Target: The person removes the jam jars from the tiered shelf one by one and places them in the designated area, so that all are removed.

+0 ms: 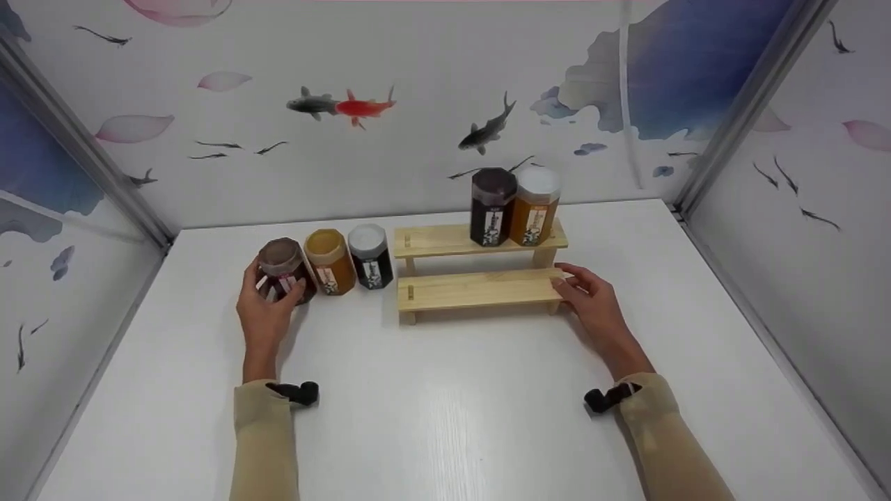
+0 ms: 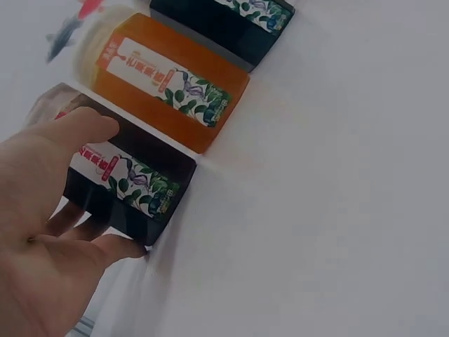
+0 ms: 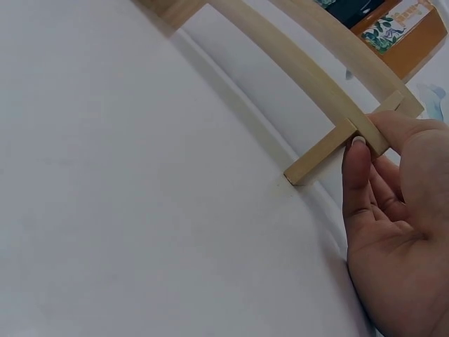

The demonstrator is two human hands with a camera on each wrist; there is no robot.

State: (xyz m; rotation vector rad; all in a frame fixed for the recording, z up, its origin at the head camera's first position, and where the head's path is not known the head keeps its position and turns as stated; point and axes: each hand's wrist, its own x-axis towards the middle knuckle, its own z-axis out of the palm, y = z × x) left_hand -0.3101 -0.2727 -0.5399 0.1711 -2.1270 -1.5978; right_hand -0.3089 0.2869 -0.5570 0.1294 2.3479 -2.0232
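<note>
My left hand [image 1: 266, 313] grips a dark octagonal jar [image 1: 284, 262] with a brownish lid, the leftmost of three jars standing in a row. In the left wrist view the thumb lies over the label and the other fingers are round the far side of that dark jar [image 2: 133, 184]. Beside it stand an amber jar [image 1: 330, 264] with a yellow top and a dark jar [image 1: 371, 257] with a white lid. On the right, my right hand [image 1: 592, 303] pinches the right end of the lower step of a two-step wooden rack [image 1: 480, 289], thumb at the front edge.
On the rack's upper step, towards its right end, stand a dark-lidded jar [image 1: 493, 209] and a white-lidded amber jar [image 1: 536, 209]. The white table [image 1: 445, 403] is enclosed by white panels [image 1: 418, 160] printed with fish and petals at the back and sides.
</note>
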